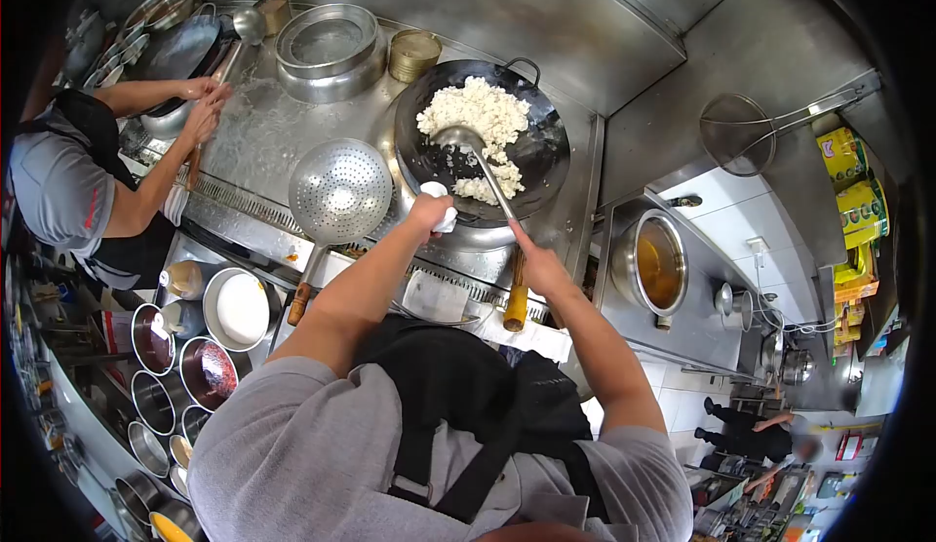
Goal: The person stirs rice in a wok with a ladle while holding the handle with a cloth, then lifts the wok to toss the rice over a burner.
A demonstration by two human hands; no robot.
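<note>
A black wok (544,152) with a heap of white rice (478,111) sits on the steel stove. My left hand (429,211) grips the near wok handle through a white cloth (444,218). My right hand (538,264) holds the long ladle (487,176) by its shaft above the wooden grip; the ladle's bowl rests in the rice near the wok's middle.
A perforated skimmer (341,191) lies left of the wok. A co-worker (68,181) at far left handles another wok (180,50). Steel bowls (327,45) stand at the back, sauce pots (205,367) at lower left, an oil pot (658,264) at right.
</note>
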